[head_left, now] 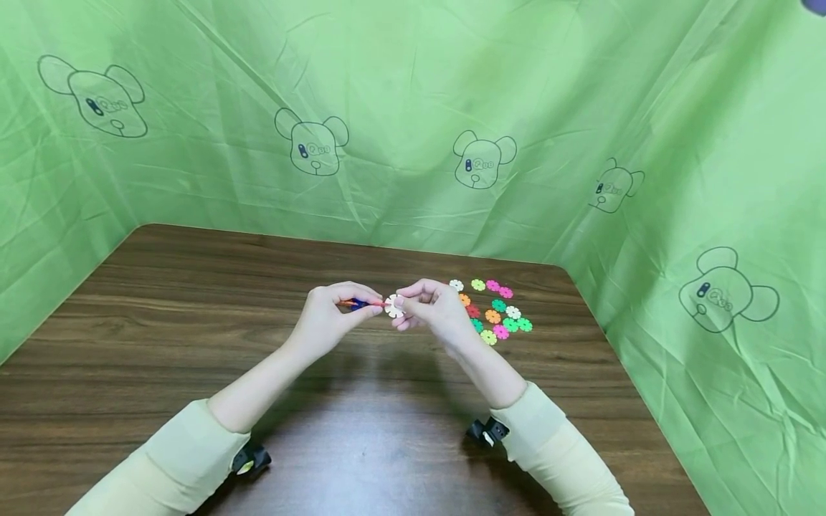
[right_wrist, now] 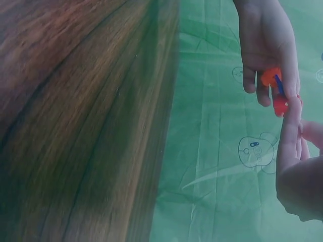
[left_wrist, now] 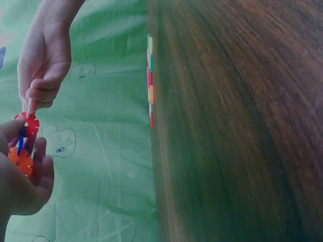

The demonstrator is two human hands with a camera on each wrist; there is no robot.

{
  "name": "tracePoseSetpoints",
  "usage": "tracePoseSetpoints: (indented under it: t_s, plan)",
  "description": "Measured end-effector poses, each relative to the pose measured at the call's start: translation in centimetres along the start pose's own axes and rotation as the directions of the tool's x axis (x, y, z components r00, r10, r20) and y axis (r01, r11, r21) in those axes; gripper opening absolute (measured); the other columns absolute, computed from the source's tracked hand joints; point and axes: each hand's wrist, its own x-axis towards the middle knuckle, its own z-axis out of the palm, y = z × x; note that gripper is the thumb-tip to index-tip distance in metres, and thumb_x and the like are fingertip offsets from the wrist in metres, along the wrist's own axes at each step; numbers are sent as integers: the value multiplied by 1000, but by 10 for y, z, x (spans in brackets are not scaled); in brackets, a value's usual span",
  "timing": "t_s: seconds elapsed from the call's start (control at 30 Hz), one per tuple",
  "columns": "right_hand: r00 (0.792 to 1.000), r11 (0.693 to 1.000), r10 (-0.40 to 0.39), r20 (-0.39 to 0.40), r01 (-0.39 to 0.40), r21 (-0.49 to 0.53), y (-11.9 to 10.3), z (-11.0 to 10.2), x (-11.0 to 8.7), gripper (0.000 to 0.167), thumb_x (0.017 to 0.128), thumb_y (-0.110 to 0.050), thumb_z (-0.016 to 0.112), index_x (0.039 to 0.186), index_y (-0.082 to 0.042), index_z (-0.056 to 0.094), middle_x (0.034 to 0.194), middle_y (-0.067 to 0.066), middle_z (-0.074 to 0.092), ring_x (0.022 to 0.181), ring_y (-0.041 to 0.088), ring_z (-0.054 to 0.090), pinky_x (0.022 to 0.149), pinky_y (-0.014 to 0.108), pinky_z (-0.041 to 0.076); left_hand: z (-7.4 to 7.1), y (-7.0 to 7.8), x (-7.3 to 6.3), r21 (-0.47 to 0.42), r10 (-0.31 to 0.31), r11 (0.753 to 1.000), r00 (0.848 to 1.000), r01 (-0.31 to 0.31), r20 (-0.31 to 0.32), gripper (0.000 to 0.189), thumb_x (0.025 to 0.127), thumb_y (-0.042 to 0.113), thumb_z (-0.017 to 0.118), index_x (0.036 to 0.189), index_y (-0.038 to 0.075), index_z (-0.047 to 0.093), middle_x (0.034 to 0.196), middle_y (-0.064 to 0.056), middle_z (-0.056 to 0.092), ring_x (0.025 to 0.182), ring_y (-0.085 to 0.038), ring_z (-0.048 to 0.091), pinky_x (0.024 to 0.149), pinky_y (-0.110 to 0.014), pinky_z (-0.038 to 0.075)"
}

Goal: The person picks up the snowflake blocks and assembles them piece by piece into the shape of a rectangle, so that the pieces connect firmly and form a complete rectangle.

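My left hand [head_left: 329, 315] pinches a short chain of notched plastic discs between thumb and fingers. In the left wrist view the chain shows an orange disc [left_wrist: 20, 161], a blue disc [left_wrist: 21, 141] seen edge-on and a red disc [left_wrist: 31, 124]. Facing it, my right hand [head_left: 435, 312] pinches a white notched disc [head_left: 393, 307] by its right side. The white disc meets the red end of the chain, its flat face toward the head camera. Both hands are held above the table, close together, and the fingers partly cover the pieces.
Loose flower-shaped discs [head_left: 493, 316] in white, yellow, pink, orange, red and green lie on the wooden table [head_left: 193, 322] just right of my right hand. A green cloth [head_left: 400, 72] with printed bear heads hangs around the back and sides.
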Motion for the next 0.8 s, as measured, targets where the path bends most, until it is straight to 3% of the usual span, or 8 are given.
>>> tracePoseSetpoints:
  t_s: [0.3, 0.53, 0.6, 0.7, 0.8]
  plan:
    - [999, 998, 26, 35, -25, -51, 1, -9, 2, 25, 86, -5, 68, 105, 8, 60, 85, 14, 69, 64, 20, 68, 64, 38, 57, 0, 0, 1, 51, -74, 996, 996, 71, 48, 7, 78, 4, 76, 85, 3, 74, 85, -8, 72, 76, -13, 63, 65, -18, 50]
    - [996, 995, -19, 85, 27, -95, -2, -18, 0, 28, 87, -10, 68, 110, 3, 61, 87, 17, 67, 65, 23, 68, 65, 40, 57, -1, -1, 1, 47, -82, 996, 995, 79, 57, 6, 78, 4, 76, 84, 3, 73, 84, -9, 72, 74, -14, 63, 65, -24, 54]
    - [997, 989, -38, 74, 48, -139, -4, -23, -2, 28, 86, -11, 69, 110, 1, 62, 88, 17, 68, 67, 27, 68, 65, 42, 57, -1, -11, 2, 36, -86, 996, 995, 84, 57, 7, 78, 7, 76, 84, 5, 74, 85, -7, 72, 76, -13, 63, 67, -26, 55]
    - [996, 967, -71, 57, 83, -242, -8, -34, -2, 27, 86, -13, 70, 109, -2, 64, 91, 17, 68, 71, 35, 67, 67, 45, 57, -1, -28, 3, 26, -87, 996, 995, 85, 58, 7, 78, 11, 78, 84, 11, 75, 86, -2, 72, 77, -10, 63, 68, -25, 55]
    - [989, 902, -138, 58, 149, -405, -8, -48, -2, 25, 85, -17, 72, 107, -7, 66, 93, 13, 69, 77, 36, 67, 67, 41, 57, -2, -39, 3, 32, -64, 998, 996, 62, 68, 7, 78, 15, 78, 84, 17, 75, 86, 3, 72, 79, -7, 63, 68, -23, 54]
